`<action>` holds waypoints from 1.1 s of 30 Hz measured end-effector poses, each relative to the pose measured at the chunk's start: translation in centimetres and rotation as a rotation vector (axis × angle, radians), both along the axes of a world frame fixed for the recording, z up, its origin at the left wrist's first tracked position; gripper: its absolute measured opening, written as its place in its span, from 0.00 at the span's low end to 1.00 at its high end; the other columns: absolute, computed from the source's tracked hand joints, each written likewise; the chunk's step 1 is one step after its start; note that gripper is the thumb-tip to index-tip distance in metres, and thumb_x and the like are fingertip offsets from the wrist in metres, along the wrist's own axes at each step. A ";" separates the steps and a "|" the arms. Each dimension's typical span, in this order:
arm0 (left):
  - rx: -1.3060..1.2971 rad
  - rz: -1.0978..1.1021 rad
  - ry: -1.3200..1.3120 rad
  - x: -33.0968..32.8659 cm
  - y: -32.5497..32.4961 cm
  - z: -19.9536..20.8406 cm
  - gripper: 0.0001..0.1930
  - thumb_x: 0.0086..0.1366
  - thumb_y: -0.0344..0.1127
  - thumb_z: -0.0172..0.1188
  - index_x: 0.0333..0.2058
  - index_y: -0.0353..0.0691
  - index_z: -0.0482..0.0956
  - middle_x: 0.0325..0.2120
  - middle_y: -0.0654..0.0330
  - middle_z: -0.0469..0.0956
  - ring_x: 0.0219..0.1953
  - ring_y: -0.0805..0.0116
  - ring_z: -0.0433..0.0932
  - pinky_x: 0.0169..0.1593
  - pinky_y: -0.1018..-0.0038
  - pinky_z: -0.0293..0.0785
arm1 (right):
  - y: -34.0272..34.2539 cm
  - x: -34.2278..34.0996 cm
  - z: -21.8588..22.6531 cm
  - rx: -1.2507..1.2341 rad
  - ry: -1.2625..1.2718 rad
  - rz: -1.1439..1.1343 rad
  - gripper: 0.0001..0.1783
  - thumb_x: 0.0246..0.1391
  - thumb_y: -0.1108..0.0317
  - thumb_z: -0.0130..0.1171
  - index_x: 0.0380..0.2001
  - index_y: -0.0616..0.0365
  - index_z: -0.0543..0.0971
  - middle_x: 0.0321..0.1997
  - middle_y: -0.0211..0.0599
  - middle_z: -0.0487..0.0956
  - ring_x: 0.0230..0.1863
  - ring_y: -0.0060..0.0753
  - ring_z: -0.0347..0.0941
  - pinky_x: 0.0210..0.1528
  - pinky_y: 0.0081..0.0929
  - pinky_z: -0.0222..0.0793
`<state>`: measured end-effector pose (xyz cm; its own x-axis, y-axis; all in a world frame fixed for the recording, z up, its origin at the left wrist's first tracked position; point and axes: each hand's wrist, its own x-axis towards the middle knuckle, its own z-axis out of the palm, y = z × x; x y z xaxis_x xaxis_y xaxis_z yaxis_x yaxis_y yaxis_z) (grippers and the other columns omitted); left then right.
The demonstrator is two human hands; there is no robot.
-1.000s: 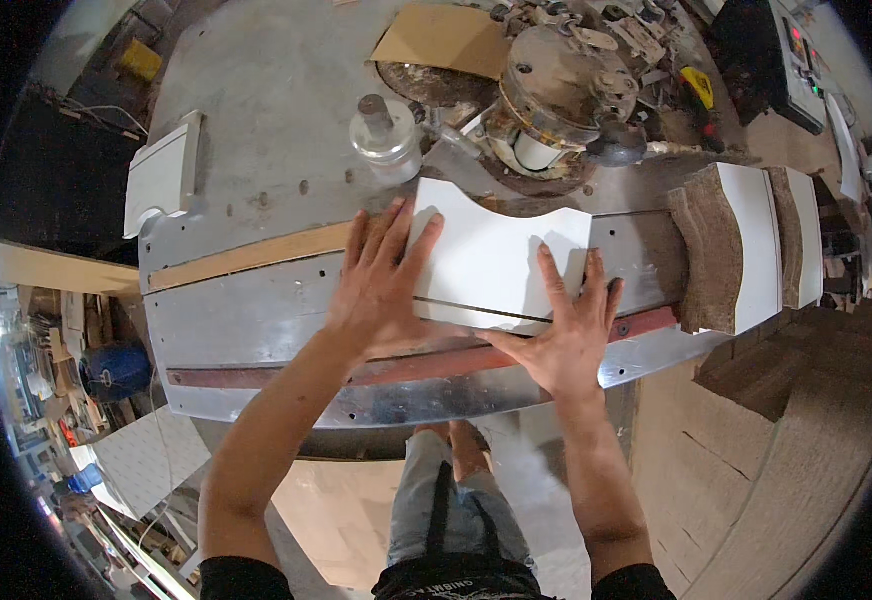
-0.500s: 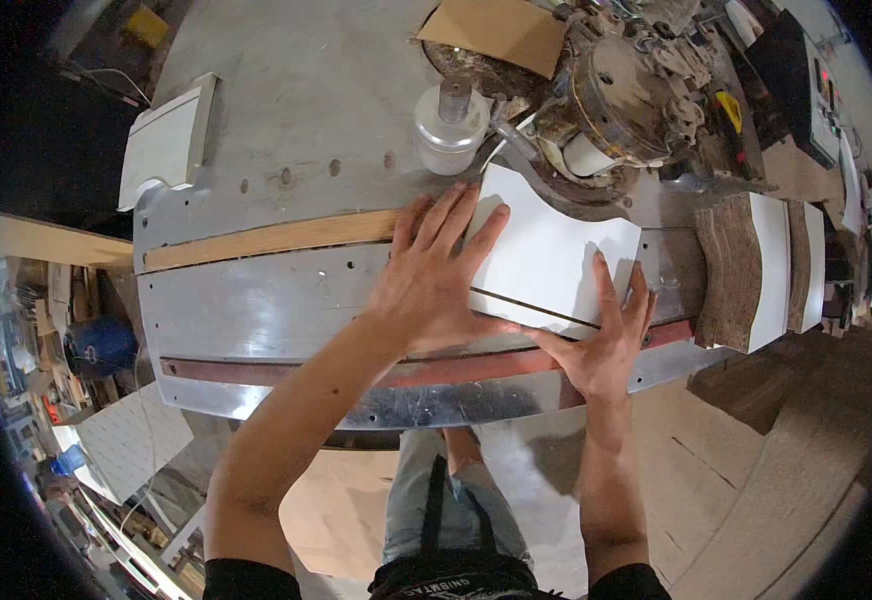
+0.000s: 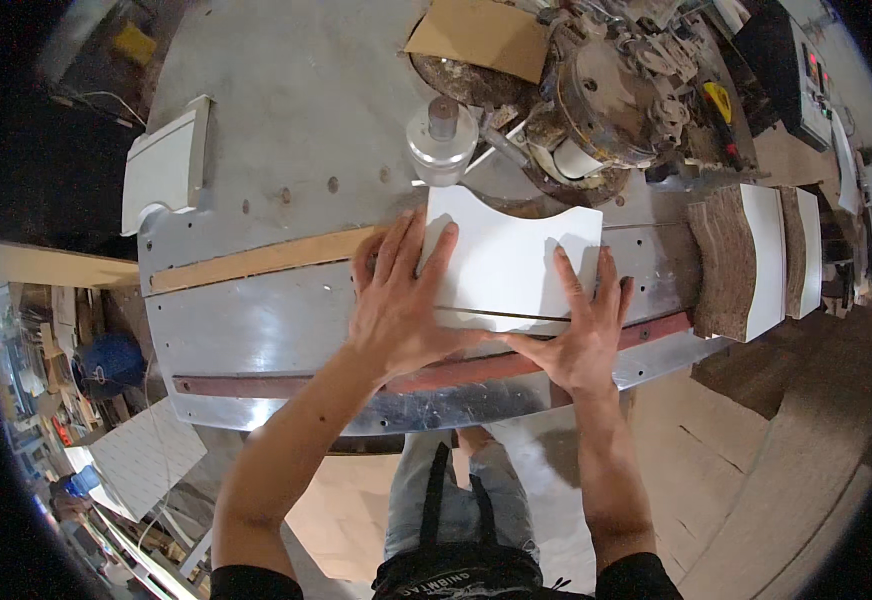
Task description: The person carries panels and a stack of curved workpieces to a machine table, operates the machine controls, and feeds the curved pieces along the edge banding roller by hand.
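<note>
A white panel (image 3: 511,262) with a curved cutout in its far edge and a dark groove near its front edge lies flat on the metal work table (image 3: 246,335). My left hand (image 3: 401,300) grips its left side, fingers spread over the corner and thumb along the front edge. On the opposite side, my right hand (image 3: 588,330) holds the right edge, with the index finger on top and the thumb along the front. The two thumbs nearly meet. Just beyond the panel's far left corner stands a silver cylindrical roller (image 3: 442,142).
A dusty machine head (image 3: 611,105) fills the far right, beside a brown board (image 3: 478,38). Stacked curved white panels (image 3: 764,262) stand at the right. Another white panel (image 3: 163,170) lies far left. A wooden strip (image 3: 266,258) and a red strip (image 3: 466,370) run across the table.
The panel has slid left and slightly nearer, turning straighter, with both hands moving along on it. Its far left corner is now close to the roller.
</note>
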<state>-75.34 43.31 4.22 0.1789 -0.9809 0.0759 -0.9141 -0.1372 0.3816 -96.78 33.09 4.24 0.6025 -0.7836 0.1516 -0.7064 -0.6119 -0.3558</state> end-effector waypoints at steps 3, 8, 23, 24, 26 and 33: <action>-0.009 -0.013 -0.001 1.7 0.4 0.2 0.62 0.41 0.74 0.67 0.68 0.43 0.54 0.66 0.39 0.54 0.68 0.37 0.52 0.66 0.41 0.44 | 0.7 1.7 0.5 0.031 0.019 -0.015 0.58 0.27 0.28 0.69 0.65 0.39 0.69 0.66 0.64 0.58 0.67 0.68 0.54 0.63 0.79 0.44; 0.102 -0.030 0.023 5.0 1.1 0.2 0.62 0.41 0.73 0.68 0.68 0.43 0.52 0.67 0.36 0.50 0.70 0.34 0.49 0.67 0.36 0.37 | 1.9 5.1 1.1 0.087 -0.008 -0.041 0.55 0.27 0.34 0.73 0.63 0.39 0.69 0.66 0.66 0.57 0.68 0.70 0.51 0.63 0.81 0.40; 0.064 -0.093 0.028 14.0 4.3 0.4 0.63 0.40 0.74 0.67 0.68 0.41 0.54 0.65 0.36 0.55 0.70 0.39 0.51 0.67 0.32 0.34 | 6.6 13.2 0.2 0.190 -0.059 -0.083 0.54 0.28 0.30 0.71 0.58 0.52 0.77 0.72 0.69 0.42 0.74 0.67 0.39 0.67 0.76 0.28; 0.066 -0.099 0.027 14.2 4.8 0.4 0.63 0.40 0.74 0.67 0.68 0.41 0.54 0.65 0.36 0.55 0.70 0.39 0.51 0.67 0.32 0.34 | 6.8 13.5 0.3 0.207 -0.046 -0.067 0.54 0.28 0.30 0.71 0.58 0.51 0.76 0.72 0.69 0.42 0.74 0.68 0.40 0.67 0.76 0.30; 0.053 -0.077 0.066 14.6 5.6 0.6 0.61 0.42 0.69 0.71 0.68 0.40 0.54 0.65 0.32 0.54 0.69 0.35 0.53 0.65 0.30 0.37 | 7.3 13.9 0.0 0.190 -0.039 -0.056 0.53 0.29 0.30 0.71 0.58 0.49 0.76 0.72 0.70 0.43 0.74 0.70 0.41 0.67 0.77 0.31; -0.013 -0.030 0.012 16.7 7.7 1.1 0.59 0.44 0.69 0.69 0.67 0.39 0.56 0.64 0.32 0.56 0.68 0.35 0.53 0.66 0.32 0.39 | 8.3 16.8 0.4 0.068 -0.094 0.009 0.53 0.31 0.29 0.69 0.61 0.44 0.73 0.69 0.71 0.51 0.71 0.75 0.46 0.66 0.77 0.39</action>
